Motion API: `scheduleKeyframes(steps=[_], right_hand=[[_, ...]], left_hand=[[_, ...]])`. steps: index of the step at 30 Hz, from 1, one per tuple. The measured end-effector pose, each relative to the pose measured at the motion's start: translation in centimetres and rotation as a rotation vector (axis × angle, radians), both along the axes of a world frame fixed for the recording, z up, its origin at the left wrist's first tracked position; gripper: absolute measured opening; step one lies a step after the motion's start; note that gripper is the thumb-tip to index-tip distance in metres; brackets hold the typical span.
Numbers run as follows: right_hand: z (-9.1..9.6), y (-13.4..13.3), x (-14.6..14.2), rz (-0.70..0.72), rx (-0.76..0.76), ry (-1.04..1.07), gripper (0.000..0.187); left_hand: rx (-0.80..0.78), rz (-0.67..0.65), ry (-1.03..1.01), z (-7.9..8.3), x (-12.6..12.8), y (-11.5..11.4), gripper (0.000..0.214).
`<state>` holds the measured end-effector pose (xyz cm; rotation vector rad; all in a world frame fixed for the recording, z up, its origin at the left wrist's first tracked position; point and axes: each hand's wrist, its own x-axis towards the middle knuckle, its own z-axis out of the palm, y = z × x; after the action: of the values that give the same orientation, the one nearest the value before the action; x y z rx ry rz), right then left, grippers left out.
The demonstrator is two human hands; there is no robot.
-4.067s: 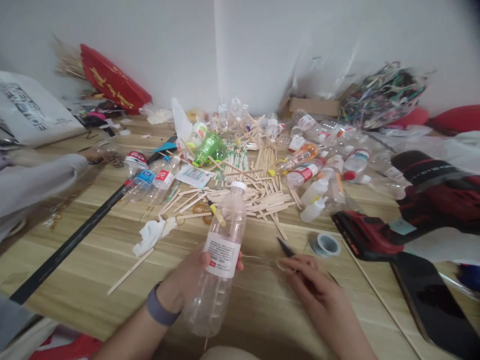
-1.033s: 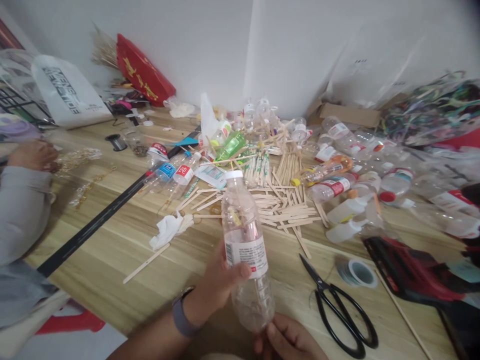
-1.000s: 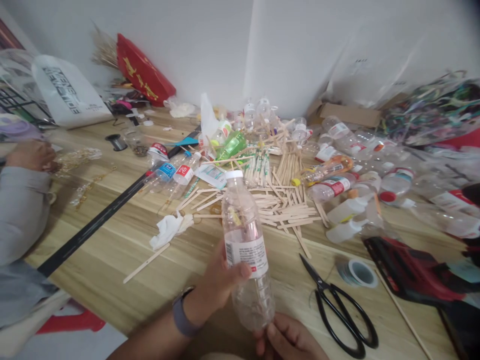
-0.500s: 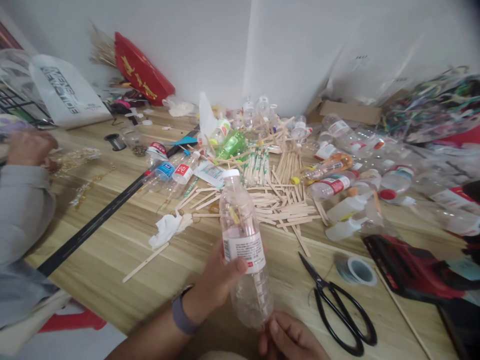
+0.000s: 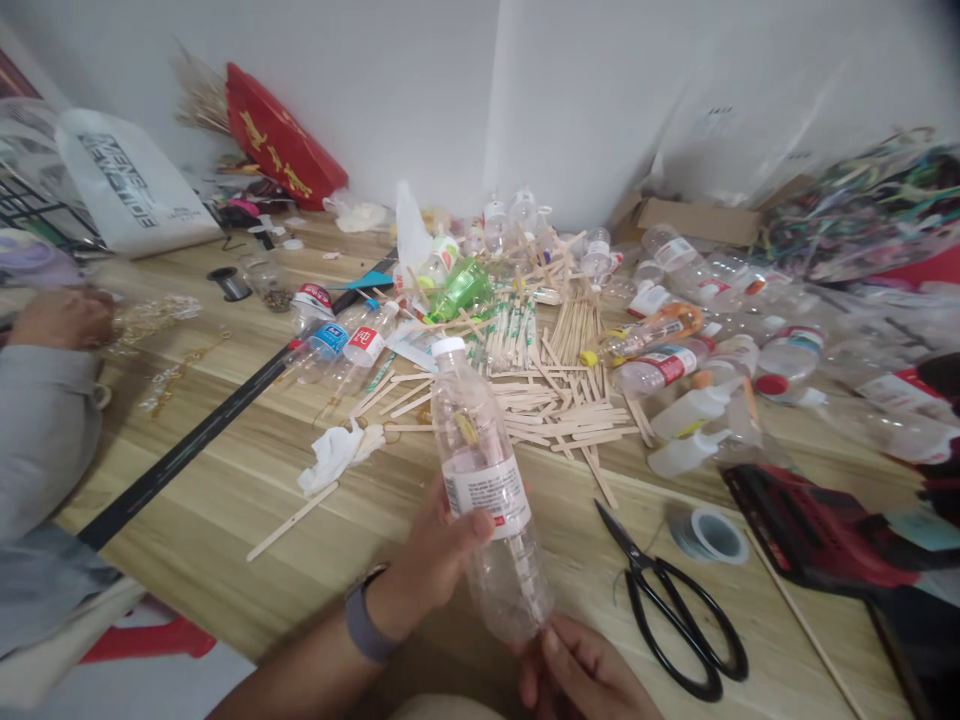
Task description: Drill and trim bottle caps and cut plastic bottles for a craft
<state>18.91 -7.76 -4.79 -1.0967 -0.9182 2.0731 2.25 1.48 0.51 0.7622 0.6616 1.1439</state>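
My left hand (image 5: 429,563) is wrapped round a clear empty plastic bottle (image 5: 484,490) with a white cap and a white label, holding it tilted above the wooden table (image 5: 210,500). A grey band sits on that wrist. My right hand (image 5: 585,678) is at the bottle's base near the bottom edge, fingers curled and pinched; what they hold is hidden. Black scissors (image 5: 667,605) lie open just right of the bottle.
A heap of wooden sticks (image 5: 559,400) and several empty bottles (image 5: 675,350) fill the table's middle and right. A tape roll (image 5: 705,533), a red drill (image 5: 817,530), a long black ruler (image 5: 202,440) and a tissue (image 5: 330,455) lie around. Another person's sleeve (image 5: 41,430) is at left.
The bottle has tilted slightly left and my right hand has stayed at its base. Four seconds ago my right hand was on the table by the scissors.
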Motion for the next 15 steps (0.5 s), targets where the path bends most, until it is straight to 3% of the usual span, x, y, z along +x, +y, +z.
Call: scheduleKeyframes(steps=[3, 9, 15], right_hand=[[0.22, -0.13, 0.24, -0.038, -0.039, -0.054, 0.052], [0.25, 0.44, 0.52, -0.049, -0.039, -0.076, 0.059], [0.16, 0.04, 0.48, -0.008, -0.045, -0.048, 0.061]], left_hand=[[-0.001, -0.01, -0.01, -0.14, 0.0, -0.04, 0.056], [0.02, -0.063, -0.01, -0.53, 0.08, -0.17, 0.057], [0.02, 0.02, 0.006, -0.38, -0.21, 0.27, 0.053]])
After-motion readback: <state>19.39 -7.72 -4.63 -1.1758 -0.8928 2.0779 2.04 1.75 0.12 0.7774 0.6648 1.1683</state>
